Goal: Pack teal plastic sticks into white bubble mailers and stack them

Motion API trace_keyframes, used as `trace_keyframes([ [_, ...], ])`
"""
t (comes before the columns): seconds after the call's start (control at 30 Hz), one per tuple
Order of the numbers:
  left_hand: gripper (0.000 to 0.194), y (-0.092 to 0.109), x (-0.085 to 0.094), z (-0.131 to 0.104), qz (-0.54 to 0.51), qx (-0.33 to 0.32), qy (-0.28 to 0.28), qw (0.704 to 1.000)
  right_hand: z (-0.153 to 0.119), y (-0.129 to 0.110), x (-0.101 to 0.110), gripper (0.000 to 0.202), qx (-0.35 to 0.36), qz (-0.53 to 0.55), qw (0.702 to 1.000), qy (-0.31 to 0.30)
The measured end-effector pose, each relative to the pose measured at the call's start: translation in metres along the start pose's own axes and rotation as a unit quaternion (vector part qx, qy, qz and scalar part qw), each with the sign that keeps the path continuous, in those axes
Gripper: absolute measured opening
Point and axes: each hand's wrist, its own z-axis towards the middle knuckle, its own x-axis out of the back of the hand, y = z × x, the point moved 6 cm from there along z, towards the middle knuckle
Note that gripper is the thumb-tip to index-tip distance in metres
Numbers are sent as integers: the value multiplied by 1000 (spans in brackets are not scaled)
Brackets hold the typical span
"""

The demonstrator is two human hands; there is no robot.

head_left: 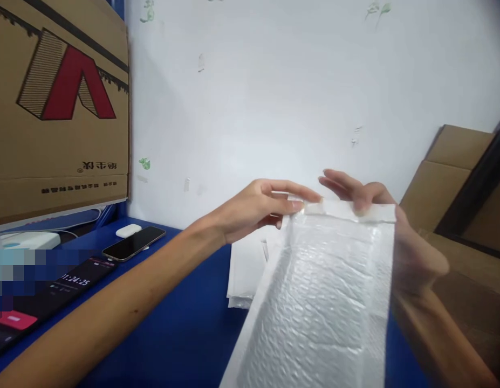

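Note:
A white bubble mailer (322,291) hangs upright in front of me, its flap edge at the top. My left hand (266,205) is closed on its upper left corner, thumb on the near side and fingers behind. My right hand (379,210) grips the upper right part of the flap, thumb pressed on the front, with two fingers stretched out above the edge. Part of the right hand is behind the mailer and slightly blurred. Behind the mailer, more white mailers (244,269) lie on the blue table (169,318), partly hidden.
On the left lie a black phone (134,242), a white earbud case (128,230) and a larger lit screen showing a timer (75,285). Above them stands a big printed cardboard box (63,151). Folded cardboard (444,167) leans at the right by the white wall (253,97).

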Motion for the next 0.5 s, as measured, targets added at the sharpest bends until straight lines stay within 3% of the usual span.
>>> trace_keyframes([
  [0.13, 17, -13, 2, 5, -21, 19, 15, 999, 30, 9, -13, 12, 36, -15, 999, -20],
  [0.27, 45, -9, 33, 0, -72, 68, 45, 994, 80, 38, -31, 9, 91, -99, 991, 4],
  [0.33, 59, -14, 48, -3, -58, 128, 24, 990, 102, 70, -45, 12, 17, -212, 977, -28],
  [0.37, 60, -19, 55, -4, -34, 153, 14, 988, 109, 90, -52, 16, -33, -290, 955, -57],
  [0.5, 41, -62, 80, -4, 159, 236, 29, 958, 109, 164, -75, 22, -151, -369, 900, -175],
])
